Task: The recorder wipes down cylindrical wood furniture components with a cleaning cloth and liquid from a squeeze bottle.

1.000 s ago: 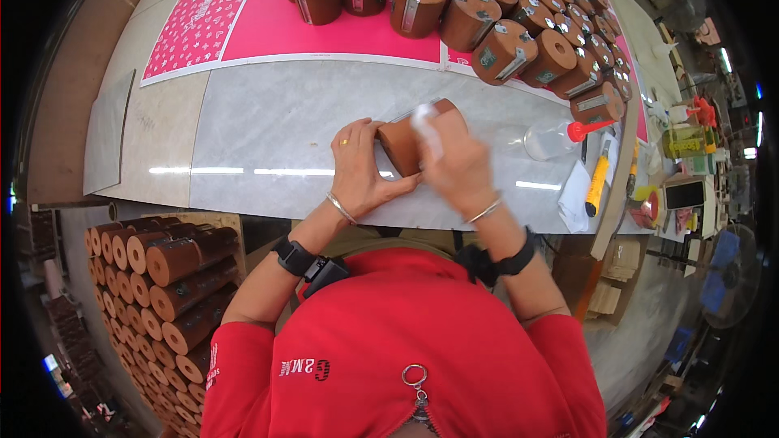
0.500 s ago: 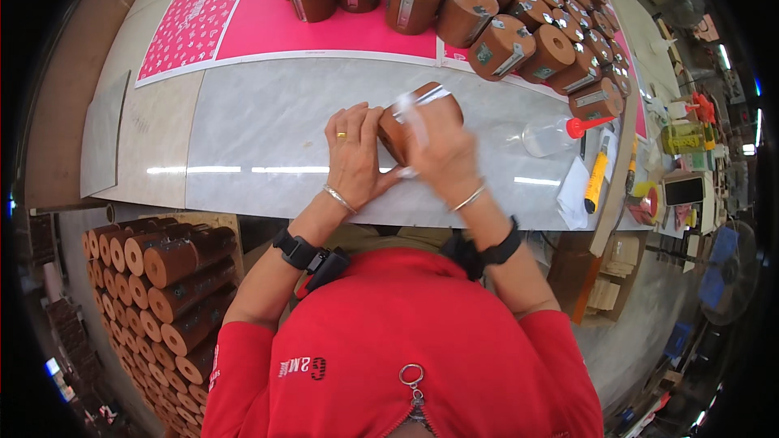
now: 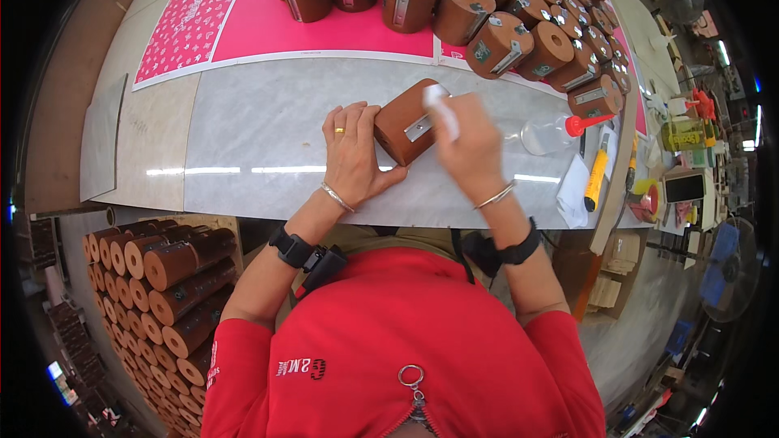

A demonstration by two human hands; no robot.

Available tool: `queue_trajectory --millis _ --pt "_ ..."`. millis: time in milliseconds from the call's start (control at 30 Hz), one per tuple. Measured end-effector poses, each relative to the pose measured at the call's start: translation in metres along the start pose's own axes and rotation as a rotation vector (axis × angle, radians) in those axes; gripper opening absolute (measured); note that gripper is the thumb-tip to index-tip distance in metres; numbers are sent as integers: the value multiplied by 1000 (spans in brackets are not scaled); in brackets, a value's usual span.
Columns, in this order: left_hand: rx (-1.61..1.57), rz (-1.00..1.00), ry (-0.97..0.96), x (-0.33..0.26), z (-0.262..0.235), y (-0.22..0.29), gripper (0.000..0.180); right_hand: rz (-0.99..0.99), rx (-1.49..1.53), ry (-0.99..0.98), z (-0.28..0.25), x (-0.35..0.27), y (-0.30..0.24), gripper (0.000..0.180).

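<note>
A brown round box (image 3: 406, 123) with a metal clasp lies tilted on the grey marble table (image 3: 243, 138). My left hand (image 3: 350, 154) rests on its left side and steadies it. My right hand (image 3: 469, 146) is closed on a small white cloth (image 3: 440, 104) pressed against the box's upper right side. Both wrists wear thin bracelets and black bands.
Several more brown clasped boxes (image 3: 454, 0) stand in rows on a pink patterned sheet (image 3: 243, 16) at the back. At the right lie a clear squeeze bottle with a red tip (image 3: 552, 134), a yellow cutter (image 3: 596, 178) and white cloth. Stacked brown cylinders (image 3: 154, 292) fill a crate at lower left.
The box has turned and shifted slightly away from me between my hands. My right hand moved the white cloth from the box's top to its right side.
</note>
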State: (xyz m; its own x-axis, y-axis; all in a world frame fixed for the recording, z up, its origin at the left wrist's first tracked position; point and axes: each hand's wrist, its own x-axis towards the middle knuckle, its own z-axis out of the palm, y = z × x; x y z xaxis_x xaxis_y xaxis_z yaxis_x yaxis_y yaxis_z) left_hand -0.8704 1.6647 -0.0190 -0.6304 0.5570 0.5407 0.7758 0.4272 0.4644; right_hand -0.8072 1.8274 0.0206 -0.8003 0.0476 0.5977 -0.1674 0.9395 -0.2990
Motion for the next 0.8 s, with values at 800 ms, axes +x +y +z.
queue_trajectory --millis 800 --pt "-165 -112 -96 -10 9 1 83 -12 95 -192 -4 -7 -43 26"
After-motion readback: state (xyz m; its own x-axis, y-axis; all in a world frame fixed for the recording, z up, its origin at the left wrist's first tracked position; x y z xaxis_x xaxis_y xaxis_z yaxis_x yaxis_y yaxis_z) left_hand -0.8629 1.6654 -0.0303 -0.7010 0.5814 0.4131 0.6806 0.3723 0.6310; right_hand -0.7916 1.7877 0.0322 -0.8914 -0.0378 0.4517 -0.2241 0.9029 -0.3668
